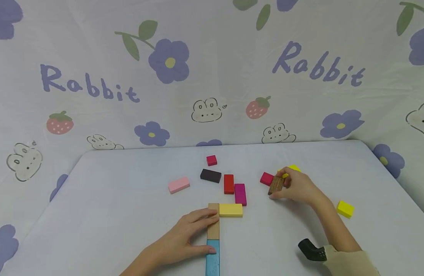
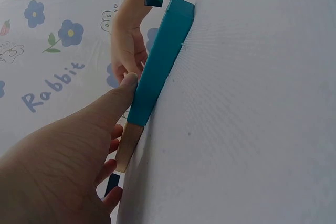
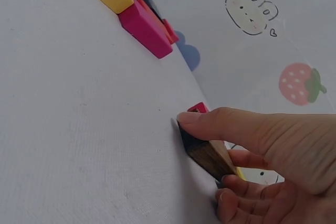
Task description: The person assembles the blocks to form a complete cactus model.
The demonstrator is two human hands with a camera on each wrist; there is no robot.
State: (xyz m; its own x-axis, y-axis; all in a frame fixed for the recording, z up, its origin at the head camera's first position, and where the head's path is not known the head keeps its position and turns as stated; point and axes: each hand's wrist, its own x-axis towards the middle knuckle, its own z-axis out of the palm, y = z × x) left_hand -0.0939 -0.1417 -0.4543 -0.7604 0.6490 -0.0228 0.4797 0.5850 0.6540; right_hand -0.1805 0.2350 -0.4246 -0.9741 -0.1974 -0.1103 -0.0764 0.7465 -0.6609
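My right hand (image 1: 296,186) pinches a dark brown wood-grain block (image 1: 276,185) between thumb and fingers at the right. In the right wrist view the brown block (image 3: 211,157) is tilted, and the thumb lies at its upper end. My left hand (image 1: 179,237) rests on a line of blocks, fingers lying on a tan block (image 1: 213,230). Its thumb touches the blue block (image 1: 212,262), which joins the tan one end to end. A pale yellow block (image 1: 230,210) meets the tan block's far end at a right angle. The left wrist view shows the long blue block (image 2: 161,59) under the thumb.
Beyond the line lie a magenta block (image 1: 240,194), a red block (image 1: 229,184), a black block (image 1: 210,175), a pink block (image 1: 179,185) and a small crimson block (image 1: 211,160). Another crimson block (image 1: 266,178) and a bright yellow block (image 1: 294,168) are near my right hand; another yellow block (image 1: 345,209) sits farther right.
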